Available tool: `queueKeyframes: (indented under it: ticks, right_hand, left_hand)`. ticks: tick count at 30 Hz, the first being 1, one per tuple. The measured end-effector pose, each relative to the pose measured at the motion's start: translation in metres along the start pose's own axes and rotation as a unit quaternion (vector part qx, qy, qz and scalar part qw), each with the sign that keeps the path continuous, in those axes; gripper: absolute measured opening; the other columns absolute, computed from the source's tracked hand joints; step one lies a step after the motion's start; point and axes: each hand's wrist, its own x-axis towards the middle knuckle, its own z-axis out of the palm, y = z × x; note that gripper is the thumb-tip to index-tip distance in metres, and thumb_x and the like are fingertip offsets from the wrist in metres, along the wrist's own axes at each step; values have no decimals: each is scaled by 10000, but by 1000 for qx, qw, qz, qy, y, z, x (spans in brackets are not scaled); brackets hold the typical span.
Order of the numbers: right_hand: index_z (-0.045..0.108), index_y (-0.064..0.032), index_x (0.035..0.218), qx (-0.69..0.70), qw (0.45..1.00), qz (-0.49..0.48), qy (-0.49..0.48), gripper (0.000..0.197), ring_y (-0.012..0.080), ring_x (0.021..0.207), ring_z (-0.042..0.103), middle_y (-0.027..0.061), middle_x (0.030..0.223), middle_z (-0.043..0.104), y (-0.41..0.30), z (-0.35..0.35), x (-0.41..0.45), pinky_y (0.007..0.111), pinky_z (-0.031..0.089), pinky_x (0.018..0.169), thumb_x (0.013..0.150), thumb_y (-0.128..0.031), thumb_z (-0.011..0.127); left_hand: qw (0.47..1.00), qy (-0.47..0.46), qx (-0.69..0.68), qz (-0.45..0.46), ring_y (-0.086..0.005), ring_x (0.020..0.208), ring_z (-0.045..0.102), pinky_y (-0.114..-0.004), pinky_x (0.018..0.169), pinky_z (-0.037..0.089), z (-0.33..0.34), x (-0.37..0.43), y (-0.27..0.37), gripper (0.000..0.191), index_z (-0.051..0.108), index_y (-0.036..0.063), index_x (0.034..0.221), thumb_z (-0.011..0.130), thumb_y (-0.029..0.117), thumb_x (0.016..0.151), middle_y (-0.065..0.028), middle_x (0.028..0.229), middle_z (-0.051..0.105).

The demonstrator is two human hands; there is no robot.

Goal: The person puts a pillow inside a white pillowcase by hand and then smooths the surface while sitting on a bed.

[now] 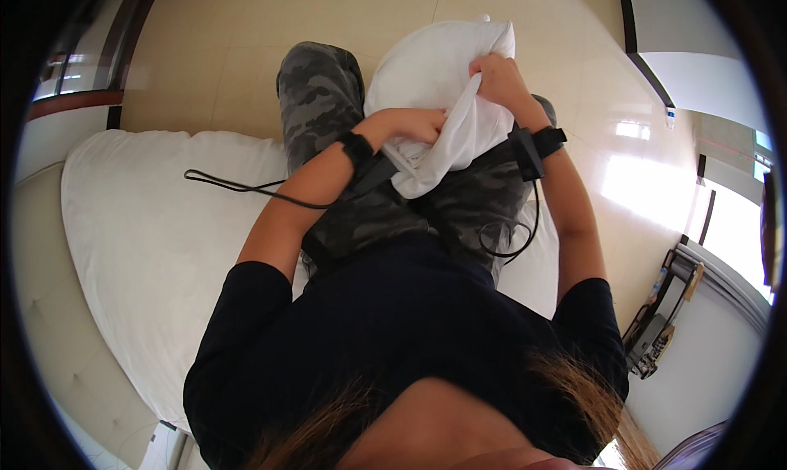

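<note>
A white pillow (424, 64) in a white pillowcase (462, 135) rests across my thighs and knees. My right hand (501, 81) grips a gathered fold of the case near the pillow's far right corner. Lower and to the left, my left hand (419, 125) has its fingers curled in at the case's open end, on the fabric; its fingertips are partly hidden by the cloth. Loose folds of the case hang towards my lap. Black straps with devices (527, 153) sit on both wrists, and thin black cables trail from them.
I sit on a bed with a white sheet (154, 224) and a padded headboard (43, 310) at the left. Beige floor tiles (246, 76) lie beyond my knees. A white cabinet (695, 70) stands at the far right, and a dark rack (661, 316) holds items at the right.
</note>
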Motion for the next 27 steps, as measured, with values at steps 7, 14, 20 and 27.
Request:
queueKeyframes:
  ticks: [7,14,20,27]
  right_hand:
    - [594,-153,1072,-96,912,-4,-398,441,254,1067,500,75,1089,567,19,-32,-15,477,354,904,633,-116,621]
    - [610,-104,1006,-202,961,-154,-105,433,246,1159,408,62,1132,550,82,-18,7,456,262,1004,617,44,492]
    - [637,-54,883,-163,973,-135,-88,329,232,1026,481,74,979,595,66,-7,13,360,385,818,582,50,553]
    - [623,-62,789,-134,975,-160,-74,244,240,946,492,53,876,583,71,-5,21,348,413,773,581,48,558]
  left_hand:
    - [951,36,-205,-228,-102,661,422,-203,585,314,15,-44,42,207,559,32,755,523,99,562,-14,705,485]
    - [954,109,-164,-226,-132,653,457,-236,588,365,16,-32,54,261,586,3,814,556,167,613,-22,715,516]
    - [913,320,226,-113,-254,911,573,-302,817,437,-48,-21,108,313,581,75,1034,576,231,762,-107,1003,614]
    - [797,377,467,-72,-205,1104,488,-503,923,318,-93,74,59,395,575,205,1104,573,188,709,-37,1130,574]
